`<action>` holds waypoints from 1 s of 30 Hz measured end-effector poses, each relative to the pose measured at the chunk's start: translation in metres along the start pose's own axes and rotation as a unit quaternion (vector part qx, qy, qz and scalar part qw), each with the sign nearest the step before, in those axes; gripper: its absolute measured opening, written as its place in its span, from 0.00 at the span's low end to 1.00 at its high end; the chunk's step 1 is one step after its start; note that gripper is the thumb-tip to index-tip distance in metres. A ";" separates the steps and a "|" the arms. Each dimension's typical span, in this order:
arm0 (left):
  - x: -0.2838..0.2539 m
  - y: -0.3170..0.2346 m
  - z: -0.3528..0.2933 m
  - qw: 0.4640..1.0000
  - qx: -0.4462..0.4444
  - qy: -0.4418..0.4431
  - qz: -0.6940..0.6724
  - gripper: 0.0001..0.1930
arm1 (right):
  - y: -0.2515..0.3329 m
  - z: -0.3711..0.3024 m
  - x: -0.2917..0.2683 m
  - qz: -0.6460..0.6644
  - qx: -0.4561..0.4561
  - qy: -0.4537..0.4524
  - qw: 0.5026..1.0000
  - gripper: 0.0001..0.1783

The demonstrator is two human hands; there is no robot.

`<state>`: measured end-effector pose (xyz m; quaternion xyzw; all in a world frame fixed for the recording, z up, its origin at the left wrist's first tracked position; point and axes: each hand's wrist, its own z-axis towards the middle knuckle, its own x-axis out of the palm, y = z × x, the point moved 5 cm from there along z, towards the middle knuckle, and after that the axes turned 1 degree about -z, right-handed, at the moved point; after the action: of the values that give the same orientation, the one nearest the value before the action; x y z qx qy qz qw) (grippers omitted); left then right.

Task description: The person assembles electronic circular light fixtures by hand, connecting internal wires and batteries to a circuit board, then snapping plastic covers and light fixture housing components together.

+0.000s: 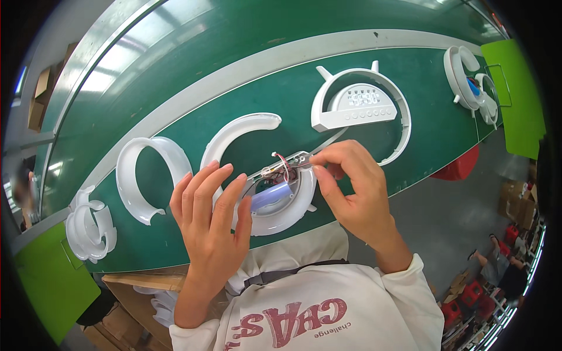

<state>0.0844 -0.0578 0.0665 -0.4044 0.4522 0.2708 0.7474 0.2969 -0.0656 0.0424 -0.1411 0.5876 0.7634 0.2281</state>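
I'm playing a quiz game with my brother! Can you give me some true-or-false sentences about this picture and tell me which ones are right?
1. The right hand pinches a small part between its fingers. True.
2. The left hand is squeezed into a fist. False: the left hand is open, with its fingers stretched out.
3. A bluish-purple cylinder lies in the round white base. True.
4. The tabletop is bright red. False: the tabletop is green.
5. The white piece with the row of buttons is on the floor. False: it is on the tabletop.
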 end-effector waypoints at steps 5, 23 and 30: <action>0.007 -0.007 0.009 0.999 0.014 0.006 -0.030 0.20 | 0.009 0.009 0.002 -0.006 -0.056 -0.021 0.998 0.13; 0.022 -0.014 0.034 0.991 -0.024 0.013 -0.132 0.15 | -0.009 -0.013 -0.002 0.190 0.114 -0.074 0.972 0.09; 0.029 -0.011 0.039 0.984 -0.061 0.057 -0.158 0.06 | -0.006 -0.012 -0.007 0.118 0.050 -0.082 0.988 0.06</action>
<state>0.1235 -0.0297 0.0543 -0.5304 0.4067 0.1528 0.7280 0.3058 -0.0771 0.0374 0.0038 0.6166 0.7639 0.1905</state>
